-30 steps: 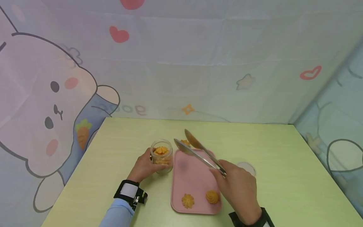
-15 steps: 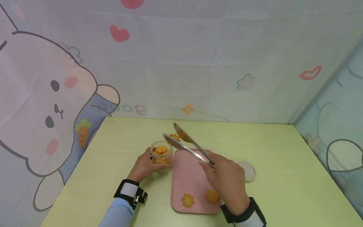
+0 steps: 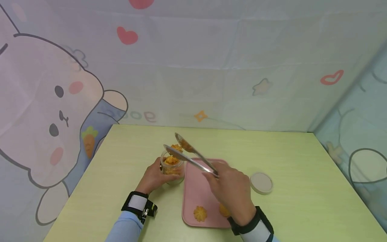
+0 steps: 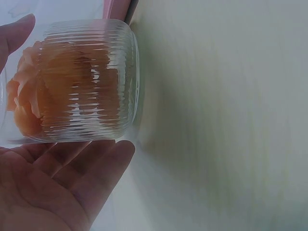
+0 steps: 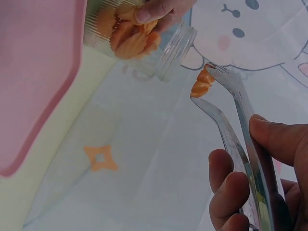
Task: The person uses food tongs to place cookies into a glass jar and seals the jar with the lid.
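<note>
My left hand (image 3: 155,176) holds a ribbed glass jar (image 4: 86,82) upright on the table, thumb on one side and fingers on the other. Several golden piped cookies (image 5: 127,31) fill part of the jar, whose mouth is uncovered. With my right hand (image 3: 231,188) I grip metal tongs (image 5: 245,139), and their tips pinch one cookie (image 5: 202,83) just above the jar's mouth. On the pink tray (image 3: 196,188) beside the jar lie a flower-shaped cookie (image 3: 200,213) and a round swirled cookie (image 3: 224,210), the second partly hidden by my right wrist.
A round whitish lid (image 3: 261,183) lies on the pale yellow table (image 3: 302,188), right of the tray. Behind the table hangs a printed cloth (image 3: 211,67) with a cartoon rabbit and hearts.
My right hand has moved left with the tongs, carrying the pinched cookie from above the tray's far edge to over the jar. The left hand and jar have stayed put.
</note>
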`<state>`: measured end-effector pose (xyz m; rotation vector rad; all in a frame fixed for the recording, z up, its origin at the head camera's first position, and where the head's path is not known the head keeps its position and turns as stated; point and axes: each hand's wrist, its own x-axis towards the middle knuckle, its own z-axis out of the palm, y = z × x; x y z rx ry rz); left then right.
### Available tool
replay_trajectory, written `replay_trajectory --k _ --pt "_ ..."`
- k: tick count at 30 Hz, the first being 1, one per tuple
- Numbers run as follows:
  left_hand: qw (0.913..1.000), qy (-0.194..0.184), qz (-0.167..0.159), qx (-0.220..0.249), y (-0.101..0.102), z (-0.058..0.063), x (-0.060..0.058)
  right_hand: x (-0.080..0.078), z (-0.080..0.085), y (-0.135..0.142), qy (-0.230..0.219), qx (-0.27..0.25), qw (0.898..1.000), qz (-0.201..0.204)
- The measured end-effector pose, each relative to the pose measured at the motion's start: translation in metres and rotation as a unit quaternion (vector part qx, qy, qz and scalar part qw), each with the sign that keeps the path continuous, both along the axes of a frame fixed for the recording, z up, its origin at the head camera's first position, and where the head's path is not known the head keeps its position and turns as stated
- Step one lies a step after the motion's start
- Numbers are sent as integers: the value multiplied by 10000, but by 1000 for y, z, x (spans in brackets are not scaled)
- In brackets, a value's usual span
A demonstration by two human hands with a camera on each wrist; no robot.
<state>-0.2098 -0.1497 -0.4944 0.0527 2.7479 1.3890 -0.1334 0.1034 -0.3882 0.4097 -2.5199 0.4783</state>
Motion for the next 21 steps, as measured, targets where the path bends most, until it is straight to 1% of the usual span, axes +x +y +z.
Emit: replay_trajectory --k 8,16,21 --pt "10000 -3 22 47 0 -1 0 -1 -5 -4 -45 74 9999 148" --pt "10000 29 9 -2 1 -1 1 1 -6 -5 -404 94 9991 19" --pt "10000 64 12 -35 1 -1 1 1 -7 -2 -277 26 9996 -34"
